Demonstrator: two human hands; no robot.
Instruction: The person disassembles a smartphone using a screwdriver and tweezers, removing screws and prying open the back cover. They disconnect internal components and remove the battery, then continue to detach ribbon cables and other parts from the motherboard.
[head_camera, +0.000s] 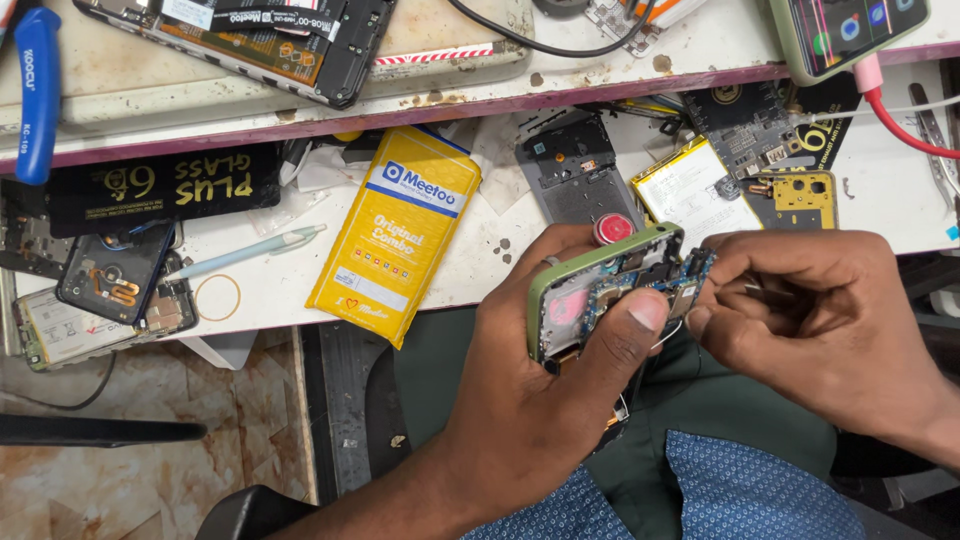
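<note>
Left hand (560, 370) clamps the opened green-framed phone (600, 290) while right hand (800, 310), fingers pinched on a thin tool, probably works its circuit board, needing steady aim.

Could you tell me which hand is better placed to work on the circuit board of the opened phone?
Probably the right hand: its fingertips pinch at the circuit board, while the left hand grips the green phone.

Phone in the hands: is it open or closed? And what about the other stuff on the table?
Green phone: back off, circuit board showing, held in left hand.
Right hand: pinching at the board's edge.
Yellow packet: lying flat.
Top-right phone: screen lit, red cable plugged in.
Dark phone: back off.
</note>
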